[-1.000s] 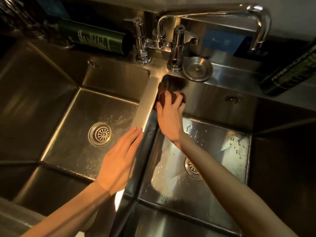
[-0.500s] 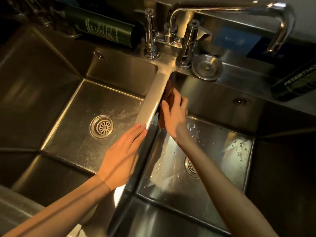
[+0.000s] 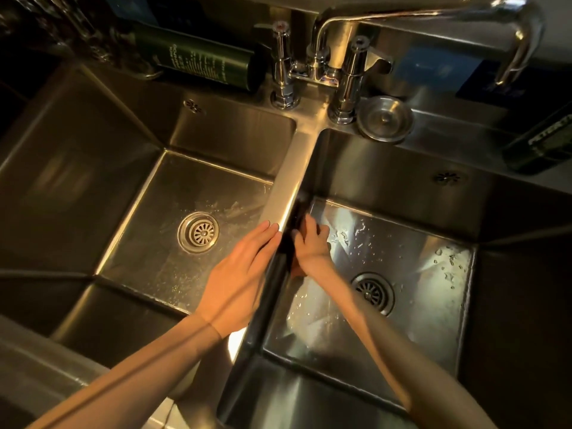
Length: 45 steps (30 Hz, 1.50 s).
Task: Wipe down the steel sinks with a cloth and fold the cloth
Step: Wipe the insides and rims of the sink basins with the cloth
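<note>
Two steel basins lie side by side, the left sink (image 3: 148, 243) and the right sink (image 3: 411, 252), split by a narrow steel divider (image 3: 291, 181). My right hand (image 3: 311, 246) is inside the right sink and presses a dark brown cloth (image 3: 298, 209) flat against the divider's inner wall, fingers spread over it. Most of the cloth is hidden by the hand and shadow. My left hand (image 3: 238, 274) rests flat on top of the divider, fingers straight, holding nothing.
A chrome faucet (image 3: 349, 72) with two taps stands behind the divider, its spout (image 3: 513, 41) reaching right. A steel drain stopper (image 3: 385, 119) lies on the back ledge. A dark green bottle (image 3: 201, 61) lies back left; another bottle (image 3: 544, 144) far right. Water drops dot the right basin.
My right hand has slid the cloth along the divider's inner wall from the far corner toward me. The left hand has stayed on the divider.
</note>
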### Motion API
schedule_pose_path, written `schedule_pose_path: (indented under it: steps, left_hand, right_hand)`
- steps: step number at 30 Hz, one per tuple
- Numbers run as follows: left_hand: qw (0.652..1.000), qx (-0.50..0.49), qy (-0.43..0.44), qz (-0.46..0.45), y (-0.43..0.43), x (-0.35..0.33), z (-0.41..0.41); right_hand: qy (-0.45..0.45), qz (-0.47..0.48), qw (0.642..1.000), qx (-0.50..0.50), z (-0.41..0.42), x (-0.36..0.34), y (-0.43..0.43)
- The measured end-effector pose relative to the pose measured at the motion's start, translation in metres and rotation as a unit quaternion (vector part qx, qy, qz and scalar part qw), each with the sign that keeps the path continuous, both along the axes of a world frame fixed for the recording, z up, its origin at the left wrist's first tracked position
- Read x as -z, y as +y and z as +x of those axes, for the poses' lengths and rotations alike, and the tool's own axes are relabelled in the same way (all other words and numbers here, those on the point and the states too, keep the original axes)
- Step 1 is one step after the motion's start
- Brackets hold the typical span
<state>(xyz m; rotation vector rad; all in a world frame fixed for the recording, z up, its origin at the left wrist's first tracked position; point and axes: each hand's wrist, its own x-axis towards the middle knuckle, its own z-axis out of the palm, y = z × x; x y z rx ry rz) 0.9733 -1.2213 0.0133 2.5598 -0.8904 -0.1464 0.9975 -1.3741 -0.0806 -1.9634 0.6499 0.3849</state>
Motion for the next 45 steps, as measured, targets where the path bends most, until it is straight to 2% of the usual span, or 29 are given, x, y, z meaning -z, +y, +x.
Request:
schedule_pose_path:
  steps: [3, 5, 7, 9, 11, 13, 16, 20, 23, 25, 28, 29, 31, 32, 34, 37, 39, 42, 45]
  left_hand:
    - [1.0, -0.003, -0.015, 0.005, 0.0, 0.002, 0.001]
    - [1.0, -0.003, -0.014, 0.009, 0.001, 0.004, -0.001]
    - [1.0, -0.003, -0.014, 0.015, 0.001, 0.004, -0.002]
    - [1.0, 0.001, -0.018, 0.019, 0.001, 0.005, -0.001]
    - [0.999, 0.001, -0.025, 0.02, 0.001, 0.004, 0.0]
    - [0.999, -0.001, -0.027, 0.019, 0.0, 0.004, -0.001]
    - [0.999, 0.006, -0.028, 0.015, 0.001, 0.004, -0.003]
    - [1.0, 0.008, -0.024, 0.01, 0.003, 0.003, -0.002]
    - [1.0, 0.003, -0.011, 0.007, 0.002, 0.002, -0.003]
    - [1.0, 0.009, -0.014, 0.012, 0.002, 0.004, -0.003]
    - [1.0, 0.017, -0.023, 0.008, 0.003, 0.005, -0.001]
    - [1.0, 0.019, -0.016, 0.005, 0.002, 0.004, -0.001]
    - [1.0, 0.028, -0.004, 0.004, 0.001, 0.001, -0.001]
    - [0.999, 0.031, -0.003, 0.005, 0.0, 0.0, -0.002]
    - [0.999, 0.031, -0.008, 0.01, 0.002, 0.001, -0.002]
    - [1.0, 0.023, -0.011, 0.015, 0.004, 0.004, -0.002]
    - [1.0, 0.014, -0.006, 0.012, 0.003, 0.005, -0.002]
    - [1.0, 0.007, -0.018, 0.012, 0.003, 0.006, -0.001]
    - [0.999, 0.01, -0.026, 0.017, 0.004, 0.009, -0.001]
  right_hand:
    - [-0.107, 0.035, 0.993, -0.042, -0.048, -0.044, 0.013]
    - [-0.142, 0.031, 0.989, -0.029, -0.055, -0.04, 0.021]
    - [-0.11, 0.001, 0.994, -0.001, -0.044, -0.012, 0.028]
    - [-0.021, -0.049, 0.998, -0.015, -0.034, 0.02, 0.028]
    - [0.075, -0.025, 0.997, -0.022, -0.027, 0.042, 0.024]
    - [0.12, -0.003, 0.993, -0.021, -0.024, 0.054, 0.023]
    - [0.115, -0.028, 0.993, -0.028, -0.032, 0.045, 0.033]
    - [0.001, 0.093, 0.99, -0.105, -0.099, -0.015, 0.044]
    - [-0.01, 0.12, 0.979, -0.166, -0.134, -0.03, 0.056]
    - [0.015, 0.094, 0.984, -0.153, -0.135, -0.01, 0.066]
    - [0.137, 0.023, 0.98, -0.144, -0.123, 0.043, 0.074]
    - [0.182, 0.01, 0.977, -0.11, -0.117, 0.06, 0.075]
    - [0.24, 0.001, 0.963, -0.119, -0.105, 0.072, 0.072]
    - [0.238, 0.01, 0.962, -0.131, -0.103, 0.067, 0.07]
    - [0.173, 0.037, 0.969, -0.172, -0.113, 0.041, 0.068]
    - [0.097, 0.125, 0.97, -0.184, -0.136, -0.01, 0.066]
    - [0.068, 0.13, 0.966, -0.214, -0.145, -0.024, 0.068]
    - [0.093, 0.101, 0.967, -0.212, -0.144, -0.007, 0.074]
    - [0.191, 0.034, 0.947, -0.256, -0.138, 0.035, 0.076]
